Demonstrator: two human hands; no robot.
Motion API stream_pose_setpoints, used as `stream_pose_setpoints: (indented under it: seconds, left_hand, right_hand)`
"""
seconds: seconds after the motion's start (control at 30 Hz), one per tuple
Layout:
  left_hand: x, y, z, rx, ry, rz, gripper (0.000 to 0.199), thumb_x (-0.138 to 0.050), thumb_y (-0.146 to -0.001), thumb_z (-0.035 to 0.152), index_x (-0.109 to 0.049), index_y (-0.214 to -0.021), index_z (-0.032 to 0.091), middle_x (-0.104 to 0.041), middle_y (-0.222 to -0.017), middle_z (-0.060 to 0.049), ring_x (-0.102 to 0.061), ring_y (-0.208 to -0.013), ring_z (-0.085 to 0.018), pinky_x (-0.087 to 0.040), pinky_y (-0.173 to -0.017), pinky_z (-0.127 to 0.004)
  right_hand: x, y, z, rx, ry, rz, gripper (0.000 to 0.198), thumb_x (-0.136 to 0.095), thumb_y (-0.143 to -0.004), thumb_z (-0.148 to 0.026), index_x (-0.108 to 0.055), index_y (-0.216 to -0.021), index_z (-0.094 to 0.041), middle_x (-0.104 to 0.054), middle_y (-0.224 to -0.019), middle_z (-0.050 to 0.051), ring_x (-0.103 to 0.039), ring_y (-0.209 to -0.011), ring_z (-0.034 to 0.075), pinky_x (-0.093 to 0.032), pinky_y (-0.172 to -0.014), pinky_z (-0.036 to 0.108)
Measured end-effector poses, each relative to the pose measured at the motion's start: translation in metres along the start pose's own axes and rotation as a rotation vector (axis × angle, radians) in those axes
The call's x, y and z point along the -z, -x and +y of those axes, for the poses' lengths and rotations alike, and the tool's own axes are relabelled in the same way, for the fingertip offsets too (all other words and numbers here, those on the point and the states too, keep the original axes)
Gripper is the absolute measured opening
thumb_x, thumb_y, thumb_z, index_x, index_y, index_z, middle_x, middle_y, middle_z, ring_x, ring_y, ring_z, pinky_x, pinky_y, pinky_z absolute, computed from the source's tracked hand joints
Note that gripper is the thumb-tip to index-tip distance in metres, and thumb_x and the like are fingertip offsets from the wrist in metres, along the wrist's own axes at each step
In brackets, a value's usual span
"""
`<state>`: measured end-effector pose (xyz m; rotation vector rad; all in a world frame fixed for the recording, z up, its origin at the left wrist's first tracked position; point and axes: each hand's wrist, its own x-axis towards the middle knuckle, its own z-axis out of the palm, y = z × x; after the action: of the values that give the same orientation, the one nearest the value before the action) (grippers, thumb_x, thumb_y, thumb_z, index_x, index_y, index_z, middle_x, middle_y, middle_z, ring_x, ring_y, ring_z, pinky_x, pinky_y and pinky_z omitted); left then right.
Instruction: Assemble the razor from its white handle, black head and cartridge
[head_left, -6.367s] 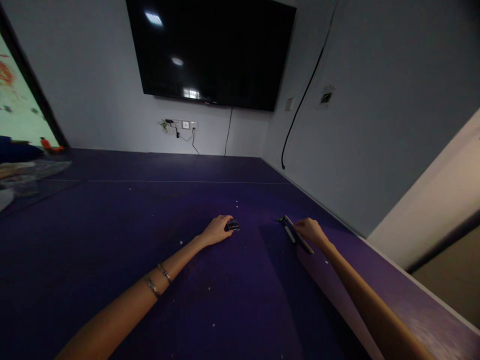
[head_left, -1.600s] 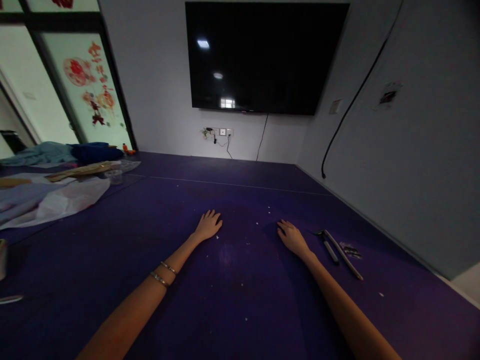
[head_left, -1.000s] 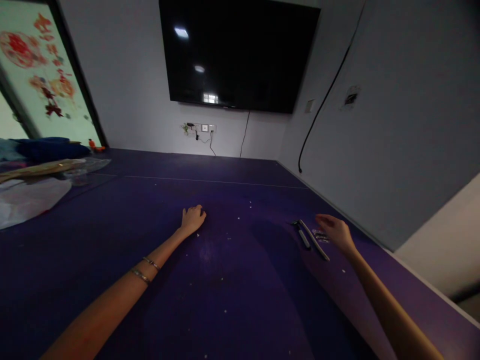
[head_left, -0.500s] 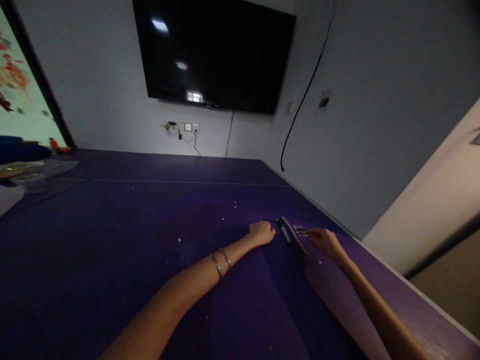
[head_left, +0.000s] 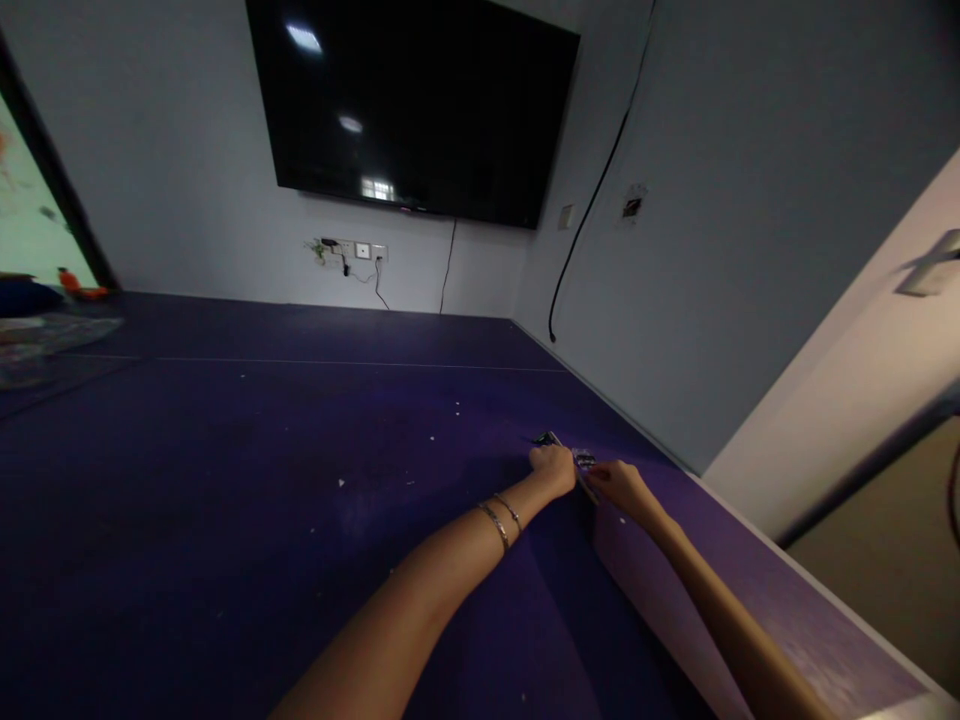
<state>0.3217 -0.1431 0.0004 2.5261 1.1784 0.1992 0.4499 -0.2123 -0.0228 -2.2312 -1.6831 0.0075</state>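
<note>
My left hand [head_left: 553, 470], two bracelets on its forearm, is curled shut over the spot of a slim grey pen-like tool, which it now hides. A dark end piece [head_left: 543, 438] shows just beyond the knuckles. Between my hands runs a long thin strip [head_left: 590, 492], partly covered. My right hand [head_left: 619, 486] has its fingertips pinched together at the strip's right side. Right beyond those fingertips lies a small clear-and-black piece [head_left: 584, 459], perhaps a packet. What either hand grips is too small or hidden to tell.
Small white scraps [head_left: 341, 483] dot the purple tabletop [head_left: 262, 520]. A plastic bag [head_left: 67, 335] and an orange object [head_left: 79, 285] are at the far left. A black cable [head_left: 592, 210] hangs down the right wall. The television [head_left: 412, 100] is on the back wall.
My left hand has moved right, onto the grey tool and close to the strip. My right hand stays pinched, now nearer to the left hand. The view has turned slightly right.
</note>
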Motion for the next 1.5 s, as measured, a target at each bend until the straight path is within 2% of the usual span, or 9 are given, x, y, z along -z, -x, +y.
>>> stream_pose_setpoints:
  seconds: [0.1,0.3,0.53,0.63,0.77,0.97,1.1,1.27,1.5]
  left_hand:
    - [-0.001,-0.003,-0.002,0.028,0.007,-0.01,0.029,-0.045,-0.082,0.018,-0.066,-0.1,0.011,-0.065,-0.104,-0.021,-0.06,-0.1,-0.029,-0.046,-0.079,-0.037]
    - [-0.002,0.002,-0.008,0.051,0.036,-0.004,0.031,-0.046,-0.081,0.024,-0.065,-0.103,0.012,-0.065,-0.106,-0.019,-0.06,-0.1,-0.028,-0.048,-0.079,-0.036]
    - [0.015,0.013,-0.03,0.026,0.016,0.04,0.036,-0.047,-0.08,0.036,-0.063,-0.103,0.014,-0.065,-0.106,-0.015,-0.062,-0.098,-0.026,-0.05,-0.077,-0.033]
    - [0.029,0.022,-0.057,0.02,-0.013,0.08,0.034,-0.044,-0.081,0.037,-0.064,-0.1,0.016,-0.067,-0.1,-0.012,-0.063,-0.095,-0.023,-0.049,-0.076,-0.031]
    - [0.051,0.044,-0.11,0.049,-0.065,0.117,0.032,-0.043,-0.081,0.036,-0.067,-0.091,0.018,-0.068,-0.094,-0.01,-0.064,-0.089,-0.022,-0.048,-0.073,-0.029]
    - [0.087,0.087,-0.199,0.162,-0.151,0.148,0.034,-0.041,-0.081,0.037,-0.067,-0.08,0.015,-0.068,-0.084,-0.011,-0.065,-0.082,-0.023,-0.048,-0.067,-0.031]
    - [0.103,0.115,-0.24,0.249,-0.208,0.166,0.036,-0.039,-0.082,0.036,-0.067,-0.079,0.015,-0.068,-0.084,-0.012,-0.065,-0.08,-0.023,-0.047,-0.068,-0.031]
    - [0.106,0.142,-0.259,0.284,-0.266,0.163,0.038,-0.036,-0.084,0.037,-0.067,-0.079,0.015,-0.068,-0.083,-0.012,-0.065,-0.08,-0.023,-0.047,-0.069,-0.032]
    - [0.094,0.148,-0.25,0.233,-0.312,0.119,0.035,-0.038,-0.083,0.036,-0.067,-0.081,0.016,-0.068,-0.087,-0.012,-0.065,-0.079,-0.024,-0.048,-0.07,-0.034]
  right_hand:
    - [-0.002,-0.005,-0.002,-0.01,0.025,-0.004,0.022,-0.055,-0.072,-0.029,-0.074,-0.075,-0.018,-0.072,-0.074,0.008,-0.067,-0.073,0.023,-0.045,-0.058,0.024]
    - [0.003,-0.011,-0.004,-0.044,0.069,-0.039,0.028,-0.052,-0.075,-0.035,-0.073,-0.073,-0.017,-0.071,-0.069,0.01,-0.066,-0.069,0.023,-0.041,-0.053,0.024]
    - [0.005,-0.017,-0.009,-0.031,0.111,-0.119,0.032,-0.05,-0.077,-0.038,-0.069,-0.065,-0.015,-0.068,-0.062,0.01,-0.065,-0.065,0.022,-0.038,-0.053,0.024]
    - [0.005,-0.018,-0.014,-0.039,0.154,-0.158,0.033,-0.048,-0.078,-0.042,-0.067,-0.069,-0.016,-0.068,-0.067,0.011,-0.065,-0.067,0.023,-0.037,-0.053,0.025]
    - [0.004,-0.02,-0.02,-0.06,0.254,-0.235,0.035,-0.042,-0.081,-0.045,-0.064,-0.079,-0.019,-0.068,-0.082,0.011,-0.065,-0.075,0.024,-0.036,-0.054,0.026]
    - [-0.001,-0.029,-0.022,-0.011,0.228,-0.325,0.031,-0.04,-0.084,-0.039,-0.062,-0.077,-0.017,-0.067,-0.079,0.01,-0.064,-0.073,0.022,-0.034,-0.053,0.024]
    - [-0.006,-0.032,-0.027,0.022,0.225,-0.299,0.033,-0.039,-0.084,-0.038,-0.063,-0.076,-0.016,-0.067,-0.079,0.011,-0.064,-0.076,0.022,-0.034,-0.053,0.024]
    - [-0.011,-0.03,-0.068,0.052,0.214,-0.236,0.038,-0.038,-0.084,-0.041,-0.064,-0.07,-0.017,-0.068,-0.075,0.011,-0.065,-0.074,0.024,-0.035,-0.053,0.025]
    - [-0.03,-0.012,-0.167,0.09,0.094,-0.127,0.04,-0.037,-0.085,-0.041,-0.067,-0.074,-0.018,-0.069,-0.079,0.01,-0.066,-0.076,0.023,-0.04,-0.057,0.025]
